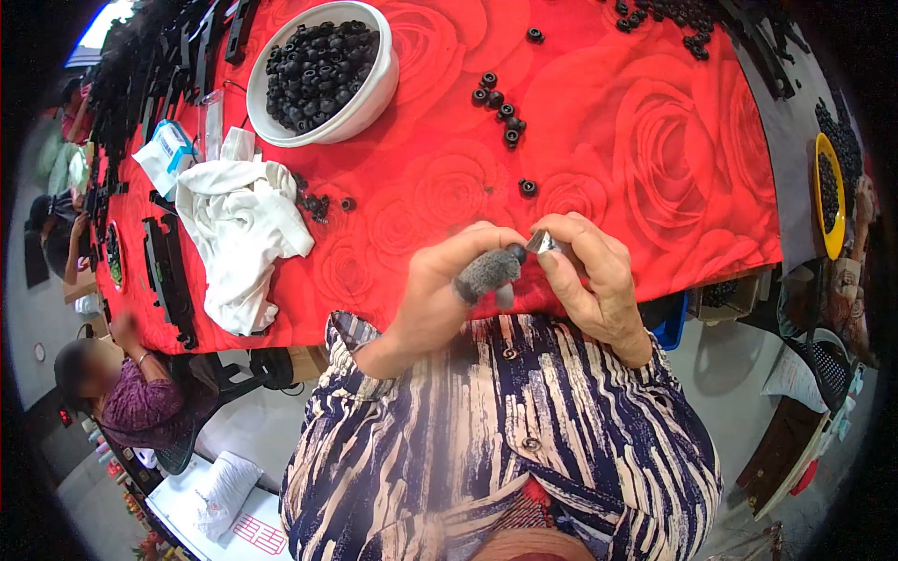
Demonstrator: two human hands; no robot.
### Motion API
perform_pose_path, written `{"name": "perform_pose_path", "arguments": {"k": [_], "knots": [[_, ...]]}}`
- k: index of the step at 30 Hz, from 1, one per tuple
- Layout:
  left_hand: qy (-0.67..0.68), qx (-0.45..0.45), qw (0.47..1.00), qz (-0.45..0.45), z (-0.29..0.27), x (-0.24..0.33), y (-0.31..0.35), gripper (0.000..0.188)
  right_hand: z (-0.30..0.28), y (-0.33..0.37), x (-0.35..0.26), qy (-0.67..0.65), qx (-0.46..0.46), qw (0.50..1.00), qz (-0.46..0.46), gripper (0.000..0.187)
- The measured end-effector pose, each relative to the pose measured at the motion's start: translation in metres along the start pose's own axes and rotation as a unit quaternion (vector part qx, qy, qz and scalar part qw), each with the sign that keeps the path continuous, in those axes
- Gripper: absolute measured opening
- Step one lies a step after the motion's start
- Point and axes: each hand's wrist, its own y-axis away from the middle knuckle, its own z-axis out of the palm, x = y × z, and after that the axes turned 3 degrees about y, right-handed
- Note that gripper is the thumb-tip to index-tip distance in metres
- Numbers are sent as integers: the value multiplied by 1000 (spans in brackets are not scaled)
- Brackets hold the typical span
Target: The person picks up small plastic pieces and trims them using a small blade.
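Close to the table's near edge, my two hands meet in front of my body. My left hand (432, 290) is closed, pinching a small black round part (517, 251) between thumb and fingertip. A grey fuzzy cover (485, 275) wraps a finger of that hand. In my closed right hand (597, 280) is a small shiny metal blade-like piece (541, 242), its tip close against the black part; whether they touch I cannot tell. Beyond my hands lies a loose black ring-shaped part (528, 188), with a cluster of similar parts (505, 110) farther off.
A white bowl (382, 98) heaped with black parts stands at the far left on the red rose-patterned tablecloth (645, 168). Nearer lies a crumpled white cloth (238, 234) beside long black strips (166, 280). A person in purple (140, 402) sits at left; a yellow tray (828, 196) is at right.
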Motion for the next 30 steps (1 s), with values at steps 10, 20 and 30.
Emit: {"name": "perform_pose_path", "arguments": {"k": [10, 20, 30], "knots": [[190, 17, 981, -14, -8, -7, -3, 25, 5, -10, -7, -10, 15, 1000, 15, 17], [192, 27, 981, 22, -9, -9, -2, 25, 9, -16, -8, 14, 4, 1000, 18, 18], [127, 44, 991, 13, -9, -4, -1, 26, 9, -13, -6, 21, 5, 1000, 20, 19]]}}
